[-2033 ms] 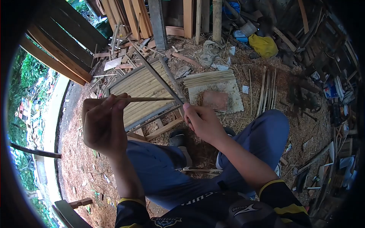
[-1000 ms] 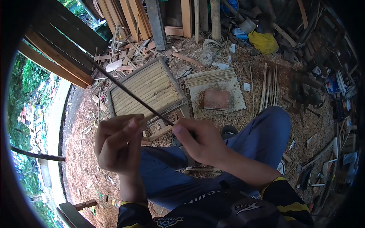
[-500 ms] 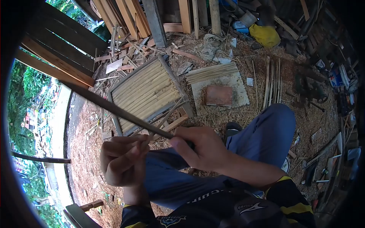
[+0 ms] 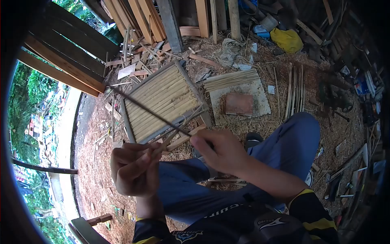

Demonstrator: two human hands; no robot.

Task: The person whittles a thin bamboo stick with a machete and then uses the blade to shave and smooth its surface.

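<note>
A seated person in blue trousers is working over their knees, both hands raised close together in front of the body. The left hand (image 4: 136,166) is curling its fingers closed around the near end of a thin bamboo strip (image 4: 176,130), which is angling up and away toward the right. The right hand (image 4: 217,150) is gripping the handle end of a long dark blade (image 4: 150,110), its thumb lying along the top; the blade is running up and to the left, crossing the strip just between the two hands, though whether the two are touching there is hard to tell. Just beyond the hands, a slatted bamboo frame (image 4: 162,99) is lying flat on the sawdust-covered ground. To the right of the frame, past the right hand, a flat grey slab (image 4: 260,101) is carrying a reddish brick (image 4: 239,103), with a bundle of split sticks (image 4: 230,79) resting along the slab's far edge. More strips (image 4: 294,89) are lying on the ground farther right. Farthest off, timber planks (image 4: 140,16) are leaning upright, and a yellow bag (image 4: 287,39) is sitting among the scrap beyond the right hand.
</note>
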